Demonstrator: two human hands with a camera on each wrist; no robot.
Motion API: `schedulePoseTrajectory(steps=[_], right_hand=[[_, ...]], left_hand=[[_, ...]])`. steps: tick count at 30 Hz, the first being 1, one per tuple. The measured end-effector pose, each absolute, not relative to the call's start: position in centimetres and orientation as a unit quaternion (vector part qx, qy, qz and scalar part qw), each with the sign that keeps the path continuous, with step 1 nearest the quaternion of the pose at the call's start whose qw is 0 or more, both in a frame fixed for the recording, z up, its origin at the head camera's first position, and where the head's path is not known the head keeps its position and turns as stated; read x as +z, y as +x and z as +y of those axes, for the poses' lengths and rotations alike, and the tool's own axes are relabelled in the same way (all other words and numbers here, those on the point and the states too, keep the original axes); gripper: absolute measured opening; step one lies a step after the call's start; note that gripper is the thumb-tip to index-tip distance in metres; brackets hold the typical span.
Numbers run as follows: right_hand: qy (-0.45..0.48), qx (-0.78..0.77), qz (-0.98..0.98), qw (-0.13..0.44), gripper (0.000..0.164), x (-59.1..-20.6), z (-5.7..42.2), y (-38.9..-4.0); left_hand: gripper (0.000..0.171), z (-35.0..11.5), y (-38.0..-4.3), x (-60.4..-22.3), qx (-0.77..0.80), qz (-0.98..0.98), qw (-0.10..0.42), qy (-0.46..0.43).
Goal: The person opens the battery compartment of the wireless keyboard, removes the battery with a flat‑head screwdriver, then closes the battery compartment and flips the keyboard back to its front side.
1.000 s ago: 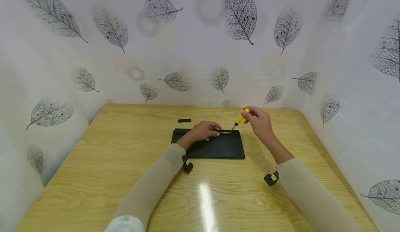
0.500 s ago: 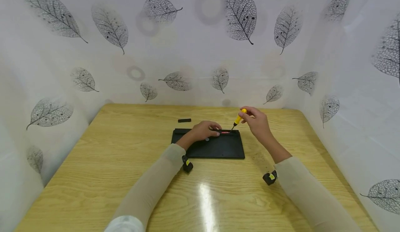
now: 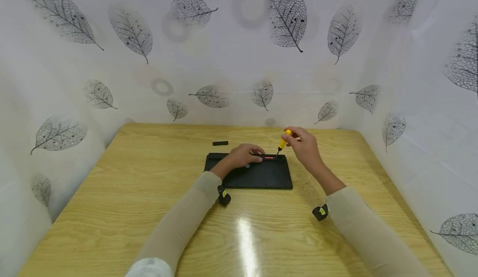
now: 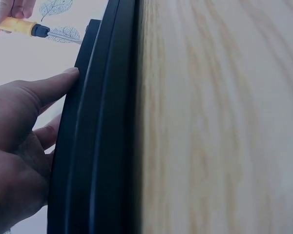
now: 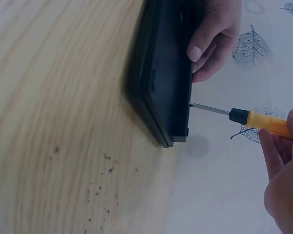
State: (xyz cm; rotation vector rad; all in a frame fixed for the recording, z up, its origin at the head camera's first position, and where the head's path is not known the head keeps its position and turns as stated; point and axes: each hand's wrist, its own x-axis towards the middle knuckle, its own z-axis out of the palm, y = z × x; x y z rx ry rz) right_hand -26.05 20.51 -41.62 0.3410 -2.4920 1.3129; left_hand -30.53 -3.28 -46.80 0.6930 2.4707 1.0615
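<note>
The board (image 3: 261,177), black and flat, lay on the far half of the worktop (image 3: 149,177), its long sides running left to right and a raised ridge along its far side. A red piece (image 3: 269,158) showed in that ridge, and a small pale disc (image 3: 247,166) sat on the board beside the left thumb.

The left hand (image 3: 242,156) reached across the board from the near side, its grip clamped on the far edge: the thumb pressed the near face of the ridge, and the fingers bent over behind it. The right hand (image 3: 304,144) was raised above the board's far right corner, its grip together on the yellow handle of the screwdriver (image 3: 282,143), pinched between thumb and fingers. The screwdriver slanted down to the left, its tip at the ridge just right of the red piece; whether those two touched could not be told.

Beyond the board, apart from it, lay a short black strip (image 3: 220,143). In the right wrist view, dark specks (image 5: 111,170) dotted the worktop near the board's end. Both arms wore beige sleeves (image 3: 183,210), with a black camera (image 3: 224,197) at each wrist. A pale curtain (image 3: 224,53) printed with grey leaves hung behind.
</note>
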Motion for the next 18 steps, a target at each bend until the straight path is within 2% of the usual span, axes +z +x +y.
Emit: schedulePoseTrajectory(steps=[10, 18], right_hand=[[0.144, 0.427, -0.871, 0.195, 0.037, -42.2, 19.1, -25.7], [0.141, 0.401, -0.872, 0.242, 0.043, -42.9, 19.1, -25.9]], left_hand=[[0.033, -3.3, -30.6, -46.9, 0.367, 0.88, 0.172, 0.249], [0.034, -3.2, -30.4, -46.9, 0.372, 0.878, 0.17, 0.247]])
